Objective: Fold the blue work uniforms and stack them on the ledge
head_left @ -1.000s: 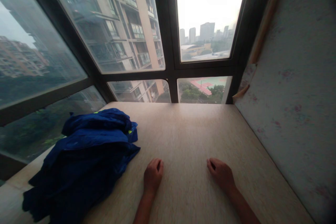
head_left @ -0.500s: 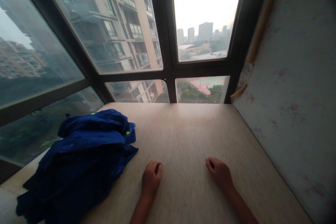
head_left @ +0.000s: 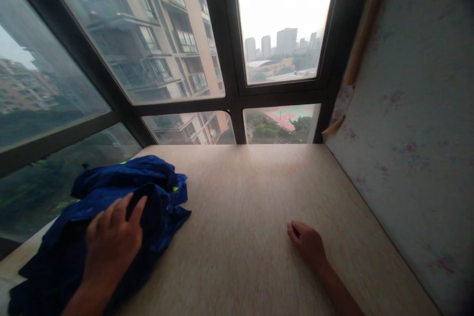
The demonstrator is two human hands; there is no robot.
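A crumpled blue garment [head_left: 166,227] with small yellow-green bits lies on the left part of the wooden surface. Over it is my left hand [head_left: 113,237], its thumb and fingers closed on a dark raised fold of the fabric. The fingertips are partly lost against the dark cloth. My right hand [head_left: 307,242] rests on the surface to the right, curled with thumb against fingers, and nothing shows in it.
The light wooden surface [head_left: 240,197] runs back to dark-framed windows [head_left: 237,106]. A wall with faded flowered paper [head_left: 400,158] borders it on the right, with a peeling paper edge [head_left: 335,128] near the window corner.
My left hand has moved left from the bare surface onto the garment and closed on it; a fold now stands up there. My right hand stays in place. The view has shifted slightly.
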